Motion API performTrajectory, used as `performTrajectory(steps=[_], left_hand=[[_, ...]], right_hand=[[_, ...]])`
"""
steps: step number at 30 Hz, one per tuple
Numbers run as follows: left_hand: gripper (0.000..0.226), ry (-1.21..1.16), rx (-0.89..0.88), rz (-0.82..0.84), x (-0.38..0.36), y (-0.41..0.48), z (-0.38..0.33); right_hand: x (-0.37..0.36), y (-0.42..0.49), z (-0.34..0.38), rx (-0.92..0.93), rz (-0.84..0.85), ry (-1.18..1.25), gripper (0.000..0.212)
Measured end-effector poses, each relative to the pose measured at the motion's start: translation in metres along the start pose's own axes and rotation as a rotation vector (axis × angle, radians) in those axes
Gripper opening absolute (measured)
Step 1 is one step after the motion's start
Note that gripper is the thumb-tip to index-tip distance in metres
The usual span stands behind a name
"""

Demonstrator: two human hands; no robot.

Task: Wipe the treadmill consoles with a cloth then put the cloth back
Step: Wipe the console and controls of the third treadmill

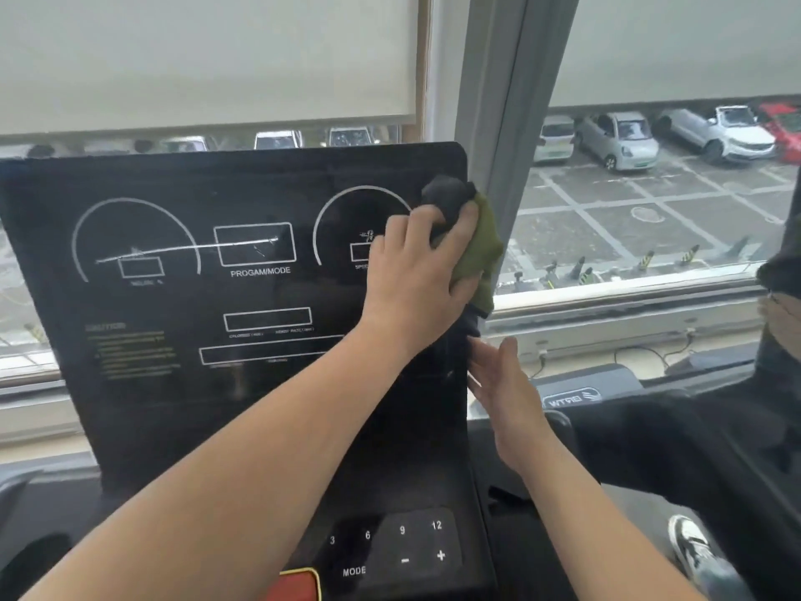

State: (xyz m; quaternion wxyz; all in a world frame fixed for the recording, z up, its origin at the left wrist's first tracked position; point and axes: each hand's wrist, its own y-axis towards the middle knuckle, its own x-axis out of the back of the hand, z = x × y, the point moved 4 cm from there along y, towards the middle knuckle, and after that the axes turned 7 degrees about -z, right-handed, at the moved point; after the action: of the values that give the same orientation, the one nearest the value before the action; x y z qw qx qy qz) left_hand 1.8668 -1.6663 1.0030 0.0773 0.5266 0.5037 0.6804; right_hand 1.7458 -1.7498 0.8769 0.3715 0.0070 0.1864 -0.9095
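Observation:
The black treadmill console (pixel 182 396) stands upright in front of me, with white dials and the label "PROGAM/MODE". My left hand (pixel 416 271) reaches across it and presses a bunched green and dark grey cloth (pixel 479 249) against the console's upper right corner. The cloth hangs over the right edge of the panel. My right hand (pixel 503 383) is lower down with its fingers spread and its fingertips at the console's right edge. It holds nothing.
A button pad (pixel 403 544) with numbers, MODE, minus and plus lies below the screen, beside a red stop button (pixel 299 585). A window with half-lowered blinds is behind. Another treadmill (pixel 572 396) and a person's sneaker (pixel 693 550) are at the right.

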Motion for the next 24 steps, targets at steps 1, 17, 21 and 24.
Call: performTrajectory(steps=[1,17,21,24], left_hand=[[0.067,-0.025,-0.024,0.020,-0.006,-0.021,-0.007],[0.056,-0.090,-0.465,0.267,-0.022,-0.139,-0.018],[0.049,-0.107,-0.090,0.080,-0.001,-0.083,0.005],[0.055,-0.140,-0.018,0.118,-0.001,-0.102,0.003]], right_hand=[[0.005,0.001,-0.003,-0.038,-0.021,0.078,0.065],[0.020,-0.028,0.000,-0.056,-0.254,-0.191,0.018],[0.008,-0.031,0.008,-0.031,-0.192,-0.253,0.026],[0.001,-0.034,0.007,-0.055,-0.166,-0.291,0.033]])
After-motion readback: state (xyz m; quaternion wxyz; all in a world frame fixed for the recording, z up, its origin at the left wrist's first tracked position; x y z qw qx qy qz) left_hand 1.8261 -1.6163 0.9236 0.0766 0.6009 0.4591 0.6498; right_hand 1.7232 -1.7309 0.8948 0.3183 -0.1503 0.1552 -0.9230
